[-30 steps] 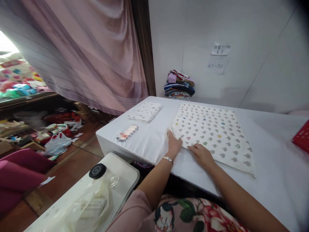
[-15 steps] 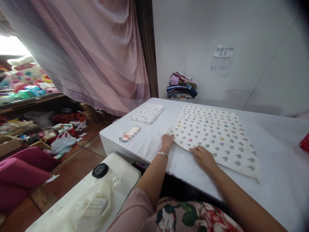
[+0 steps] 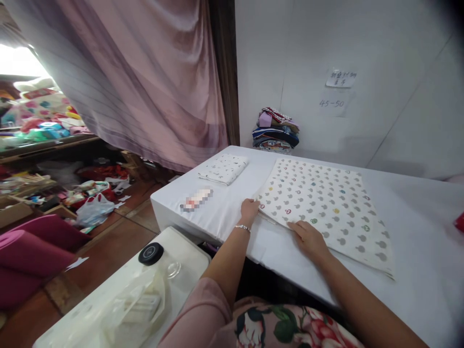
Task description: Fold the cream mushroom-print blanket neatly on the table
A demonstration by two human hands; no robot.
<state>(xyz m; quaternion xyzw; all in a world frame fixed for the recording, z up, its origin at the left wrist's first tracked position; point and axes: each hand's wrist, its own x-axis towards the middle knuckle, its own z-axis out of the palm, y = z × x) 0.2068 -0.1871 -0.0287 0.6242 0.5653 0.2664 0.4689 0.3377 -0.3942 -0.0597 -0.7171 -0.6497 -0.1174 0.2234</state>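
A white cloth (image 3: 322, 208) with grey rounded prints and a few coloured ones lies flat on the white-covered table, its near edge showing more than one layer. My left hand (image 3: 250, 211), with a bracelet at the wrist, is closed on the cloth's near left corner. Farther right along the same edge, my right hand (image 3: 308, 238) pinches the fabric between thumb and fingers, the thumb partly hidden. To the left on the table lies a folded white cloth (image 3: 224, 169) with small dark prints. A blurred-out item (image 3: 196, 199) rests in front of it.
A white stand (image 3: 108, 285) at lower left bears a black round lid (image 3: 151, 253) and a clear plastic bag (image 3: 145, 304). Stacked folded clothes (image 3: 276, 130) stand by the wall behind the table (image 3: 416, 217). Pink rolls (image 3: 32, 261) and bags crowd the floor at left.
The whole view has shifted slightly. Both hands stay on the near edge of the printed cloth, which lies almost as before.
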